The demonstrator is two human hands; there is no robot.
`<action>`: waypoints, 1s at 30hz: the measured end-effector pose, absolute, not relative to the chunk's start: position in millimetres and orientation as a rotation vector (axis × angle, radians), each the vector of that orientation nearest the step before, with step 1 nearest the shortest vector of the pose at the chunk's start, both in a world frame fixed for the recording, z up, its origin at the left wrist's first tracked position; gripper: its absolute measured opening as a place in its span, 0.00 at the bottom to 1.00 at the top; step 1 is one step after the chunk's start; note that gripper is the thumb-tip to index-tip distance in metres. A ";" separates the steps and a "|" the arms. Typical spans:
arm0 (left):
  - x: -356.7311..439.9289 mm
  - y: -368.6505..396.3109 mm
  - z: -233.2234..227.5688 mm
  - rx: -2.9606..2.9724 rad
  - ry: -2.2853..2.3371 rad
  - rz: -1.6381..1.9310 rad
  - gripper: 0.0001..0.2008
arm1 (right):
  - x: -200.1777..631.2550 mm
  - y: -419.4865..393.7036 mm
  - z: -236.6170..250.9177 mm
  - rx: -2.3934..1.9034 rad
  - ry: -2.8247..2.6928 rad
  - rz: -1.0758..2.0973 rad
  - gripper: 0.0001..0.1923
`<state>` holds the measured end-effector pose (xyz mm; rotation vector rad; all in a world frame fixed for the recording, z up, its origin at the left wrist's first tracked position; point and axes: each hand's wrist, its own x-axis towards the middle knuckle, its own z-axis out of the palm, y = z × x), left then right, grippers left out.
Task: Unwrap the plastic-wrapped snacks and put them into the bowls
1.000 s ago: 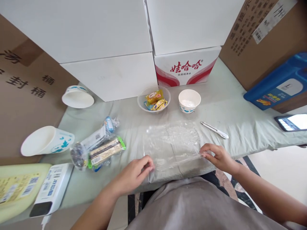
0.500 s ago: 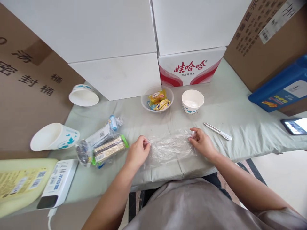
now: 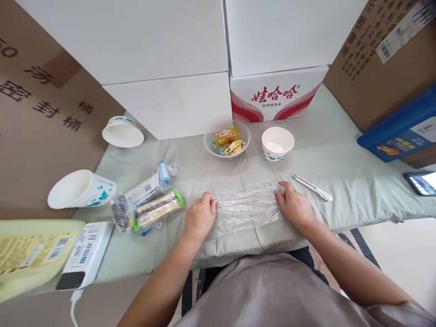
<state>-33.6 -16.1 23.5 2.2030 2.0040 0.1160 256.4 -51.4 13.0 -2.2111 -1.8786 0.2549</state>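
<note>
A sheet of clear plastic wrap, folded over on itself, lies flat on the pale green cloth near the table's front edge. My left hand rests on its left end, fingers curled down onto the film. My right hand presses on its right end. Both hands touch the wrap from the sides. Behind it stand a clear bowl with yellow wrapped snacks and a white paper bowl holding something white.
A white pen-like tool lies right of my right hand. Packaged snacks sit to the left, with two tipped paper cups, a white device and a yellow jug. Boxes wall the back; a phone lies far right.
Both hands lifted the near edge of the spread-out wrap and folded it away from me, then settled on the ends of the now narrower sheet.
</note>
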 end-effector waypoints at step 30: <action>9.5 -19.1 -2.4 2.838 0.894 0.160 0.31 | 329.6 -63.1 26.7 -1.924 -1.466 0.906 0.13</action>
